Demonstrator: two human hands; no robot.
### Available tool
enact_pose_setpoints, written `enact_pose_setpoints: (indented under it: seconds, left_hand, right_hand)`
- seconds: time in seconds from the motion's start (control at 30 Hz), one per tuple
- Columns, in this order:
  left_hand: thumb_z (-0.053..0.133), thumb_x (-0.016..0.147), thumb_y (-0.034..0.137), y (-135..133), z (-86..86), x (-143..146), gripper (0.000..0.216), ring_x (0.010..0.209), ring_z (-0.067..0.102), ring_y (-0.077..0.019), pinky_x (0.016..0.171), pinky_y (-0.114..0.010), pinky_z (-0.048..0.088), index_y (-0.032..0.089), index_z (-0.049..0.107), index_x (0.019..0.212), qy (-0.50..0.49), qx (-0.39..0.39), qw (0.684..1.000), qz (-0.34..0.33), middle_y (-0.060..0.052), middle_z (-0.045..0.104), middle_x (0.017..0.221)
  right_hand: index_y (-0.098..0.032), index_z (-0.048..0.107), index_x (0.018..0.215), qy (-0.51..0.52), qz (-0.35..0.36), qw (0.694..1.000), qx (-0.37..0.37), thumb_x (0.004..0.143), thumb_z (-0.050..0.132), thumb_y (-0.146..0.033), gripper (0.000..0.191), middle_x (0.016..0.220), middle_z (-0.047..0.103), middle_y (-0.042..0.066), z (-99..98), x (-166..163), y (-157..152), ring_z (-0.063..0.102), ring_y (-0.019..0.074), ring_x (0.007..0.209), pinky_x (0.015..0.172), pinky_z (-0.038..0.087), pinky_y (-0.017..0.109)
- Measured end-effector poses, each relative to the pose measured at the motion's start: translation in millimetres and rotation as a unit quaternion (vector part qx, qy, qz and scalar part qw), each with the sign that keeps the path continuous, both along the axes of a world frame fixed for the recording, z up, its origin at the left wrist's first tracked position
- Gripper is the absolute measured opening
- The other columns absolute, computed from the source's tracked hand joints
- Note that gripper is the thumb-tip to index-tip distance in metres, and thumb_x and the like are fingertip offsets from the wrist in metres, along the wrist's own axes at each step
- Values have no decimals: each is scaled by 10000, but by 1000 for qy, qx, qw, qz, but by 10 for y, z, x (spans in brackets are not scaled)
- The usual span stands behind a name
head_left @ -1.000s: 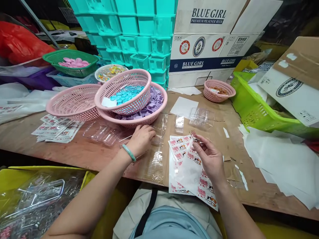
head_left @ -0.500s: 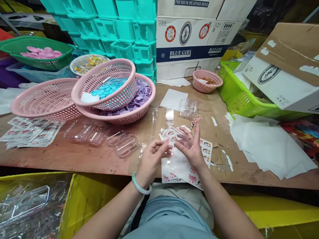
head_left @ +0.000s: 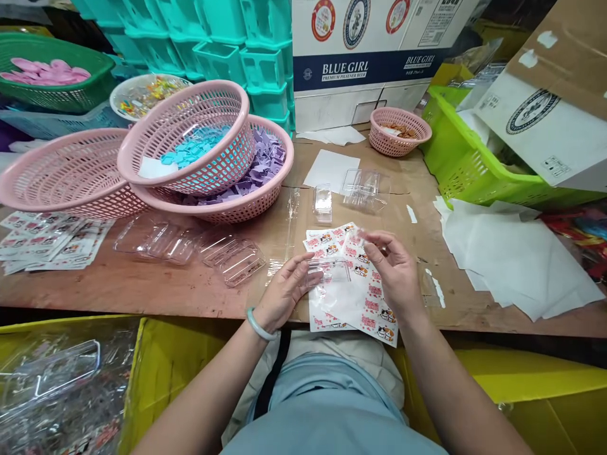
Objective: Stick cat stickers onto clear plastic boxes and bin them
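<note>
My left hand (head_left: 290,285) holds a clear plastic case (head_left: 334,270) between thumb and fingers, level above the sticker sheets. To the right, my right hand (head_left: 392,265) has its thumb and forefinger drawn together; a small pale or see-through bit shows at the tips, too faint to name. Beneath both hands lie sticker sheets (head_left: 372,303) printed with cats and pink lettering, overlapping each other. Beyond them on the cardboard stand a small clear box (head_left: 323,203) and further clear plastic cases (head_left: 363,188).
Pink baskets (head_left: 265,205) with blue and purple pieces stand at left, near more clear cases (head_left: 239,264) and stacked sticker sheets (head_left: 57,243). White paper sheets (head_left: 516,259) and a green crate (head_left: 467,158) are at right. A yellow bin (head_left: 156,360) sits below the table edge.
My right hand has drawn back to the right, away from the case, and its fingers have curled together. The case now rests in my left hand. The view has tilted down slightly.
</note>
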State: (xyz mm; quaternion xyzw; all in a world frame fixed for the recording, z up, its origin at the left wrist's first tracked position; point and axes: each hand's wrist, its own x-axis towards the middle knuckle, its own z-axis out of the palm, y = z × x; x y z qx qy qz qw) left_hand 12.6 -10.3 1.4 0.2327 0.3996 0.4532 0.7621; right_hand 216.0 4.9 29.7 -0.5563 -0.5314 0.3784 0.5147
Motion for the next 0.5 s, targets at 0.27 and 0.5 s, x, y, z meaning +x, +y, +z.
enact_pose_setpoints:
  seconds: [0.27, 0.5]
  left_hand:
    - [729, 764, 426, 36, -33, 7, 394, 878, 651, -138, 861, -302, 499, 216, 672, 1092, -2, -10, 1000, 8, -53, 673, 1064]
    - [732, 762, 423, 17, -54, 26, 397, 850, 634, -117, 811, -268, 506, 201, 672, 1085, -5, 1, 1000, 7, -49, 669, 1041]
  right_hand:
    - [-174, 628, 742, 23, 206, 959, -193, 811, 645, -511, 345, 616, 570, -18, 233, -231, -86, 487, 95, 532, 511, 412, 227]
    - [-167, 614, 674, -58, 209, 956, -197, 826, 620, -485, 353, 566, 564, -25, 269, -256, -29, 403, 75, 478, 456, 297, 214]
